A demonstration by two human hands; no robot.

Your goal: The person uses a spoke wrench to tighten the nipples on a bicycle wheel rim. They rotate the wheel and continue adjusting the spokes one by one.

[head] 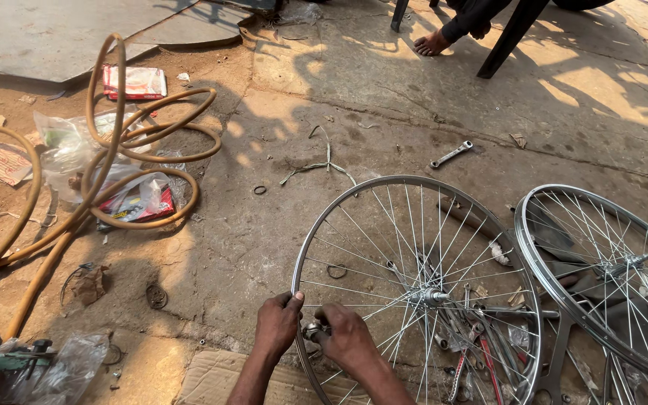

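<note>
The wheel (418,292) stands tilted on the concrete, its rim at about five o'clock from the middle of the scene, the hub (429,297) gleaming at its centre. Both hands meet at the rim's seven o'clock edge. The left hand (279,322) has its fingers curled over the rim, closed on it. The right hand (346,337) is closed around a small metal tool (313,331) set against the rim; how tightly, I cannot tell.

A second wheel (609,277) lies at three o'clock, overlapping the first wheel's side. A spanner (451,154) lies on the ground at twelve o'clock from the hub, well apart. A tan hose (125,142) coils at ten o'clock over plastic bags (76,150). Cardboard (211,375) lies under the forearms. Another person's foot (430,43) rests by chair legs (508,37) at the top.
</note>
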